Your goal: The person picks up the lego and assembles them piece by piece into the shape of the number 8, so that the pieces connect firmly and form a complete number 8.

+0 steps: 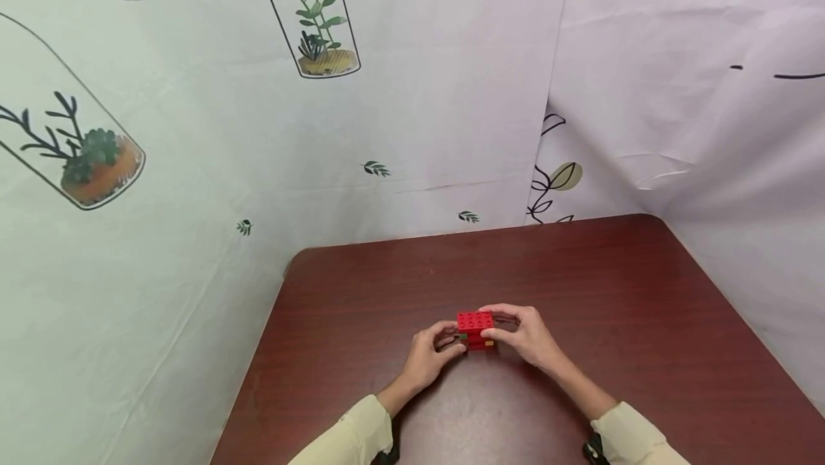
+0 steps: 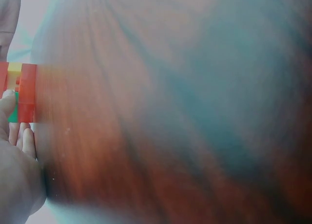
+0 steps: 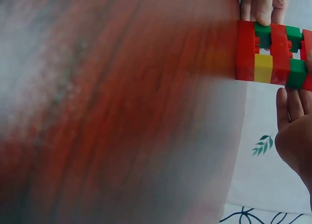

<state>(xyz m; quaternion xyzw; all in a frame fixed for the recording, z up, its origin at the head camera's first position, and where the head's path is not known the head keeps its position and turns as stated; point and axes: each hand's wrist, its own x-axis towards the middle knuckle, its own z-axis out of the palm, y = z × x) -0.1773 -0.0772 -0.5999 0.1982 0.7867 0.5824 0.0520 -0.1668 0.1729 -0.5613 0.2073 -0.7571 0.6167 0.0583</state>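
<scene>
A small tower of toy building bricks stands on the table between both hands. Its top is a red studded brick. Red layers alternate with smaller green and yellow bricks, with gaps between them. From the left side, my left hand holds the tower low down, its thumb by a green brick in the left wrist view. My right hand grips the upper part from the right, thumb in front and fingers behind. The far fingertips are partly hidden by the bricks.
The dark red-brown wooden table has rounded far corners. Pale fabric printed with plants and leaves hangs behind it and along the sides. Light yellow sleeves cover both forearms, with dark straps near the wrists.
</scene>
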